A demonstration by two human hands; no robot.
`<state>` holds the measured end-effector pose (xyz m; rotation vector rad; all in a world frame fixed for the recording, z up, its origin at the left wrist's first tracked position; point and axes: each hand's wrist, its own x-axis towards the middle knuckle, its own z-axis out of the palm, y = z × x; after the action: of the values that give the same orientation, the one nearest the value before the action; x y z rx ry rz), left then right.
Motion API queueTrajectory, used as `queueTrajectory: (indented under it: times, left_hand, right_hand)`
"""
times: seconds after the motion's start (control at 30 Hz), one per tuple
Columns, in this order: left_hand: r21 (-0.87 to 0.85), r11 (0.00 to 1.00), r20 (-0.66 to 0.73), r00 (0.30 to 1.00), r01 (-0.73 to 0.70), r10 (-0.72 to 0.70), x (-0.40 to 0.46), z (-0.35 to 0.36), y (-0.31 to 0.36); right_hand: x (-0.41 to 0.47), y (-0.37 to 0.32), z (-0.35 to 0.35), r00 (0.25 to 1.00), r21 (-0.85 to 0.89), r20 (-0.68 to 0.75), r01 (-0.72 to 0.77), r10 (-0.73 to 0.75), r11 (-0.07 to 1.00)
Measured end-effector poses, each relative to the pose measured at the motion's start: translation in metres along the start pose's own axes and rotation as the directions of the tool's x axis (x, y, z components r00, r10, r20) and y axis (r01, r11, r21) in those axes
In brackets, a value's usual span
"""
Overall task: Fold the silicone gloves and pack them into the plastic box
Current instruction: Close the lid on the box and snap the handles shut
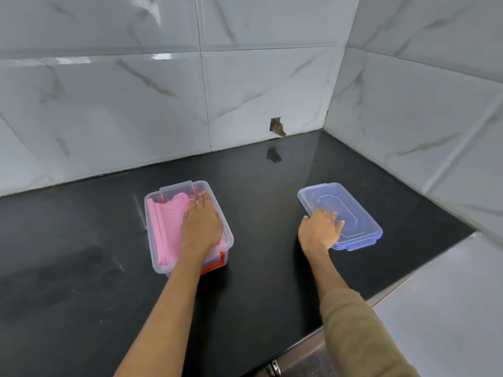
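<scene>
A clear plastic box [154,250] stands on the black counter, left of centre. Folded pink silicone gloves [164,224] lie in it on top of red and blue layers seen through its front wall. My left hand [201,224] rests flat on the pink gloves, fingers pointing toward the box's far clasp. The box's blue-tinted lid [353,210] lies flat on the counter to the right. My right hand [319,231] lies on the lid's near left corner, fingers spread over its edge.
The black counter [81,254] runs to a marble-tiled wall [109,104] behind and a tiled side wall [422,118] on the right. A small hole [276,126] is in the back wall at counter level. The counter's front edge runs at lower right.
</scene>
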<state>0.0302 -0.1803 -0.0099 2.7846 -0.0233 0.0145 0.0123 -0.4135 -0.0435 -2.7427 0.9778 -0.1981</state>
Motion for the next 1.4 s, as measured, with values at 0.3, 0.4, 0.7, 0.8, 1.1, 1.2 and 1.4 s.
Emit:
queueTrajectory:
  times: [0.3,0.4,0.7,0.8,1.1,1.2,1.4]
  left_hand:
    - [-0.203,0.977,-0.082,0.995,-0.071,0.055,-0.015,-0.025,-0.012]
    - [-0.387,0.920,-0.174,0.985,-0.061,-0.007,-0.025,-0.040,-0.021]
    - [-0.649,0.753,-0.375,0.815,0.109,-0.441,-0.042,-0.076,-0.052]
    - [-0.764,0.601,-0.138,0.851,0.234,-0.506,-0.046,-0.071,-0.069]
    - [-0.866,0.186,0.322,0.802,0.464,-0.502,-0.035,-0.070,-0.083]
    - [-0.843,0.106,0.443,0.792,0.527,-0.419,-0.041,-0.077,-0.091]
    - [-0.869,-0.029,0.486,0.841,0.494,-0.239,-0.055,-0.096,-0.114]
  right_hand:
    - [-0.042,-0.089,-0.007,0.980,0.269,-0.028,0.199,-0.199,0.942]
    - [-0.058,-0.119,-0.030,0.963,0.490,-0.071,0.262,-0.261,0.832]
    - [-0.147,-0.186,-0.063,0.800,0.563,-0.094,0.533,-0.592,0.632]
    - [-0.162,-0.193,-0.055,0.762,0.523,-0.089,0.584,-0.642,0.621]
    - [-0.170,-0.199,-0.047,0.740,0.573,-0.062,0.576,-0.670,0.583]
    - [-0.170,-0.197,-0.046,0.733,0.611,-0.055,0.562,-0.678,0.557]
    - [-0.175,-0.195,-0.038,0.697,0.584,0.003,0.581,-0.717,0.567]
